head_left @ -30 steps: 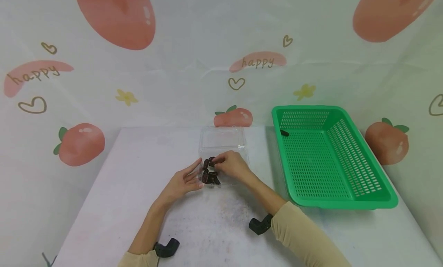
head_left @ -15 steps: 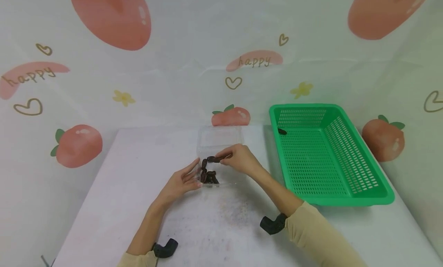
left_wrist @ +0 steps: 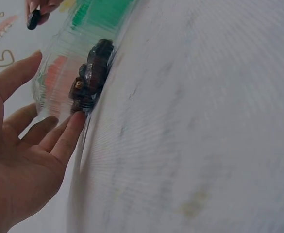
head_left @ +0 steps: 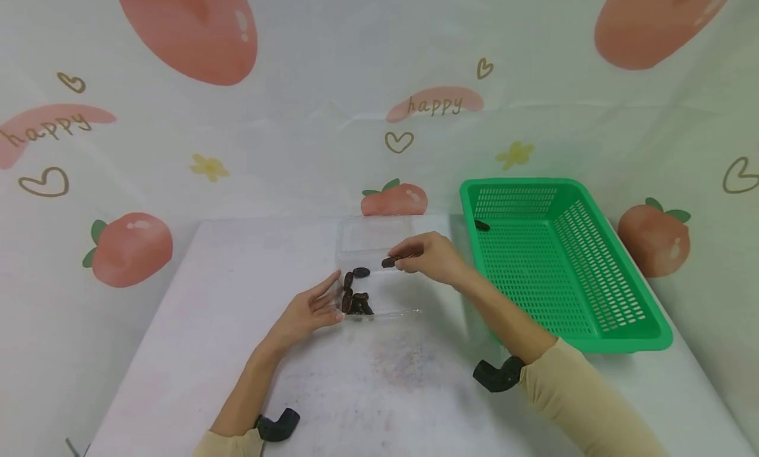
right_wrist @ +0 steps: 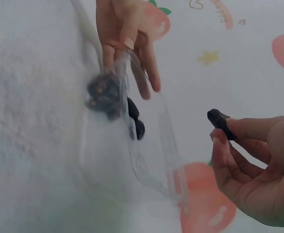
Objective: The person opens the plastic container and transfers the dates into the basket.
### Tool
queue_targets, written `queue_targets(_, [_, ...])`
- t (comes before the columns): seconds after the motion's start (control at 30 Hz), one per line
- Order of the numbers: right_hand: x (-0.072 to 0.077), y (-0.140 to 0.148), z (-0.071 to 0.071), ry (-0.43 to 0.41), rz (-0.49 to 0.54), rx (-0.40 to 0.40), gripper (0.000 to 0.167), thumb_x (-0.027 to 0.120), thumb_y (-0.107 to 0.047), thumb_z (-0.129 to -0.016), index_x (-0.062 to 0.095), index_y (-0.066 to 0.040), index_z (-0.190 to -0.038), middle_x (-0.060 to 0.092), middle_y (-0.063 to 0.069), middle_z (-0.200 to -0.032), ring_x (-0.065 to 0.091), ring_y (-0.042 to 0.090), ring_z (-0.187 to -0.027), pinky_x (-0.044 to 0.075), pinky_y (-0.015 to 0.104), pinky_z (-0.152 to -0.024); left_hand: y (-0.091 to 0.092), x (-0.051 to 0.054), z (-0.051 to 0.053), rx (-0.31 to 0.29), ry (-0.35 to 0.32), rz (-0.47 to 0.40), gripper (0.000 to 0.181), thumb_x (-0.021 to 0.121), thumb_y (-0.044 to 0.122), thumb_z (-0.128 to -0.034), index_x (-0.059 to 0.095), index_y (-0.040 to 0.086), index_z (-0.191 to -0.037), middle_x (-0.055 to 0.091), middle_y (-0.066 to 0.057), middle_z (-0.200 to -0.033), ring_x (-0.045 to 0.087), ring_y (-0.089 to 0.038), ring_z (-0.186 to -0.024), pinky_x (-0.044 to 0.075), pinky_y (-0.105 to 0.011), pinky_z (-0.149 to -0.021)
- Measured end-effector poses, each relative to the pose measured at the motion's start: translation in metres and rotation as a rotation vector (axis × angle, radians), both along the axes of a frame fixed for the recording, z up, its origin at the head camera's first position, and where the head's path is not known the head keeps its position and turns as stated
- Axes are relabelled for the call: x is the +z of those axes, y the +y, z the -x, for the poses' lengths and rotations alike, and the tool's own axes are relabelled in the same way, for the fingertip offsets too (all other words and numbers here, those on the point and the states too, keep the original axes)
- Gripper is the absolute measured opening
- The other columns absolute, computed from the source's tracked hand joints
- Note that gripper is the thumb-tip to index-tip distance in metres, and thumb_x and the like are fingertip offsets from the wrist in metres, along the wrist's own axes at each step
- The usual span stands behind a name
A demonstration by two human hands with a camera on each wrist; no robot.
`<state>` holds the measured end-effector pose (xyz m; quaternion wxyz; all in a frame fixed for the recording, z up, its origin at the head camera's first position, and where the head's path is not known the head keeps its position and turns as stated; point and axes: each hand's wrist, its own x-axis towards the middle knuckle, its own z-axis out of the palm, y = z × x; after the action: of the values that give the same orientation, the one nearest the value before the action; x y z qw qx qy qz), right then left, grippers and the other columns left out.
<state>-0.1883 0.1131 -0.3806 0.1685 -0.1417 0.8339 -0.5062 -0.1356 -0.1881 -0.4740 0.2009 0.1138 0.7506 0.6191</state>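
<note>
A clear plastic box (head_left: 391, 299) with its lid (head_left: 377, 234) raised at the back stands mid-table. Several dark dates (head_left: 359, 304) lie along its left side, and one date (head_left: 361, 272) lies near its back left. My left hand (head_left: 305, 315) rests with spread, relaxed fingers against the box's left wall; the left wrist view shows the same hand (left_wrist: 32, 150) touching it. Between thumb and fingers, my right hand (head_left: 435, 258) pinches a dark date (head_left: 389, 262) above the box's back right part. The right wrist view shows that pinched date (right_wrist: 220, 124) clearly.
A green slotted basket (head_left: 542, 279) stands to the right, with one dark date (head_left: 482, 226) in its back left corner. A patterned cloth (head_left: 284, 114) hangs behind the white table (head_left: 237, 272). Black wrist-worn pieces sit at both wrists.
My right hand has lifted a date from the back left of the box and moved right with it. Another date stays there. My left hand has stayed at the box's side.
</note>
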Motion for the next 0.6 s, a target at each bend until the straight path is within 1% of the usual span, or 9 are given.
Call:
queue_targets(0.1, [0.003,0.015,0.005,-0.016,0.033,-0.012,0.024,0.07,-0.012,-0.092,0.074,-0.006,-0.115,0.074,0.011,-0.103,0.069,0.028,-0.095,0.057,0.038,-0.087,0.0,0.0,0.001,-0.011,-0.004,-0.011,0.087,0.078,0.014,-0.0875,0.027,0.019,-0.158,0.025,-0.011,-0.161,0.031,-0.034,-0.144,0.04,-0.034,-0.108])
queue_targets(0.2, [0.005,0.03,0.011,-0.061,0.076,-0.035,0.027,0.069,-0.016,-0.094,0.072,-0.005,-0.119,0.072,0.015,-0.109,0.068,0.026,-0.097,0.056,0.037,-0.09,-0.001,-0.001,0.001,-0.009,-0.001,-0.01,0.087,0.078,0.016,-0.0874,0.028,0.02,-0.158,0.025,-0.011,-0.162,0.031,-0.034,-0.144,0.041,-0.033,-0.108])
queue_targets(0.3, [0.007,0.044,0.017,-0.117,0.126,-0.078,0.03,0.07,-0.018,-0.094,0.07,-0.006,-0.121,0.071,0.014,-0.113,0.068,0.024,-0.097,0.055,0.037,-0.093,-0.001,-0.001,0.0,-0.005,0.004,-0.001,0.086,0.078,0.016,-0.0875,0.029,0.021,-0.158,0.025,-0.01,-0.162,0.032,-0.036,-0.143,0.04,-0.033,-0.109])
queue_targets(0.37, [0.008,0.053,0.02,-0.136,0.151,-0.101,0.031,0.07,-0.018,-0.094,0.069,-0.005,-0.123,0.07,0.014,-0.116,0.069,0.021,-0.097,0.055,0.036,-0.093,-0.001,0.0,0.0,-0.002,0.008,0.002,0.086,0.078,0.017,-0.0874,0.029,0.021,-0.158,0.024,-0.01,-0.162,0.032,-0.037,-0.143,0.04,-0.034,-0.109])
queue_targets(0.47, [0.008,0.063,0.025,-0.139,0.18,-0.123,0.034,0.07,-0.016,-0.094,0.067,-0.002,-0.125,0.07,0.014,-0.116,0.069,0.018,-0.097,0.055,0.034,-0.093,-0.001,0.001,-0.001,-0.001,0.012,0.006,0.085,0.078,0.017,-0.0875,0.03,0.023,-0.158,0.024,-0.011,-0.162,0.032,-0.037,-0.143,0.038,-0.036,-0.11])
queue_targets(0.6, [0.008,0.077,0.031,-0.125,0.198,-0.132,0.036,0.068,-0.015,-0.095,0.065,0.001,-0.127,0.068,0.016,-0.121,0.068,0.015,-0.099,0.055,0.031,-0.092,0.0,0.002,-0.002,0.004,0.013,0.008,0.085,0.078,0.016,-0.0872,0.031,0.024,-0.157,0.025,-0.011,-0.162,0.033,-0.036,-0.143,0.037,-0.037,-0.111])
